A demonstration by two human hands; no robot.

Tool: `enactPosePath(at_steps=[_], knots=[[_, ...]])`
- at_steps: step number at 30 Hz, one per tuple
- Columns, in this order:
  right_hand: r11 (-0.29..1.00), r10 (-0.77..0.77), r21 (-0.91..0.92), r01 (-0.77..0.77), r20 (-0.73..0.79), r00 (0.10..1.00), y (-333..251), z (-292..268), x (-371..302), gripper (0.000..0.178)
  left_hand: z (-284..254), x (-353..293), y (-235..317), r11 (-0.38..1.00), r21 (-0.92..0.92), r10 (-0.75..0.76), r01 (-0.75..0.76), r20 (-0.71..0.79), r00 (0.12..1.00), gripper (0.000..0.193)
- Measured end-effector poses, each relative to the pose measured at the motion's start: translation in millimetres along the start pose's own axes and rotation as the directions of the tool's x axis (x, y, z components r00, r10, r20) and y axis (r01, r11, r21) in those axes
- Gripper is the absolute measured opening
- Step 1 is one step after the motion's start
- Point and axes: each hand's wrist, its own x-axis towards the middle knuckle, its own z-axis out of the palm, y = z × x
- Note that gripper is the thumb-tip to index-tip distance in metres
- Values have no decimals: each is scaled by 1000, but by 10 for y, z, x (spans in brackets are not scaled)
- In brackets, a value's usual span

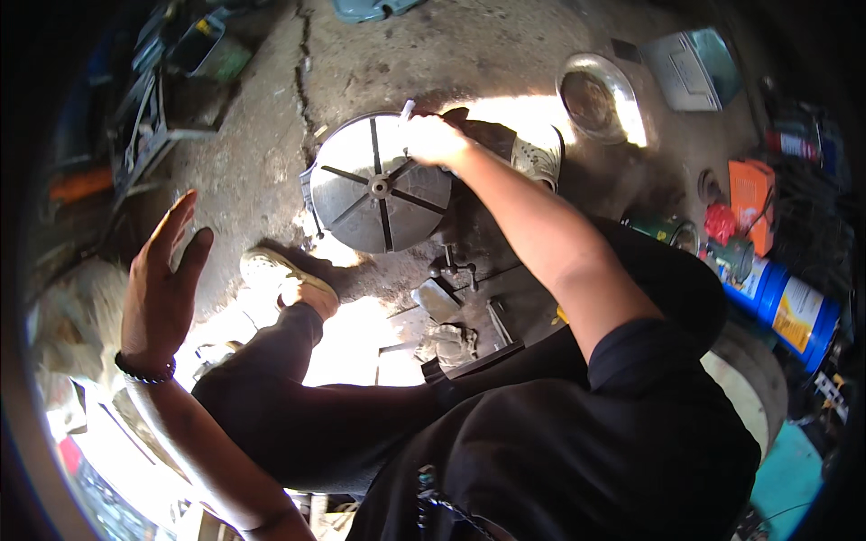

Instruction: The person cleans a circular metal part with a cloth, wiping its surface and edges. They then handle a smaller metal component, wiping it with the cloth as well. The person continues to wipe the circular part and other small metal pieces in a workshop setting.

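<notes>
A round, slotted metal rotary table (pixel 347 212) lies on the floor between my feet, with a small hub at its centre. My right hand (pixel 435 142) reaches over its far right edge, fingers closed. A small pale piece (pixel 408 109) sticks out by the fingers; glare hides its kind and whatever is gripped. Off to the left of the disc, my left hand (pixel 165 284) is raised in the air, holding nothing. Its fingers are stretched out and the thumb stands apart.
Nearer me lie a metal handle with several arms (pixel 454 268) and a crumpled cloth or glove (pixel 448 343). A round metal pan (pixel 622 95) and a grey box (pixel 672 77) stand far right. Blue bucket (pixel 798 311) and orange case (pixel 750 203) are at the right.
</notes>
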Motion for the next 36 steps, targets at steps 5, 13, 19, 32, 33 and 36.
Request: enactPosePath(at_steps=[5, 13, 19, 32, 33, 36], knots=[[897, 402, 313, -312, -283, 871, -106, 439, -524, 38, 172, 238, 232, 996, 51, 65, -69, 83, 994, 46], [735, 525, 574, -360, -147, 838, 19, 328, -771, 30, 520, 405, 553, 951, 200, 203, -236, 174, 964, 46], [273, 948, 962, 1, -269, 172, 998, 1545, -908, 30, 596, 377, 891, 947, 235, 158, -221, 261, 952, 49], [77, 803, 976, -202, 59, 592, -755, 1177, -1156, 41, 617, -47, 781, 914, 275, 233, -299, 247, 940, 49], [63, 832, 986, -158, 35, 553, -892, 1211, -1205, 42, 616, -87, 780, 911, 277, 244, -306, 238, 940, 50], [176, 920, 983, -58, -144, 365, -1077, 1476, -1097, 43, 616, -197, 894, 908, 292, 239, -301, 230, 943, 50]])
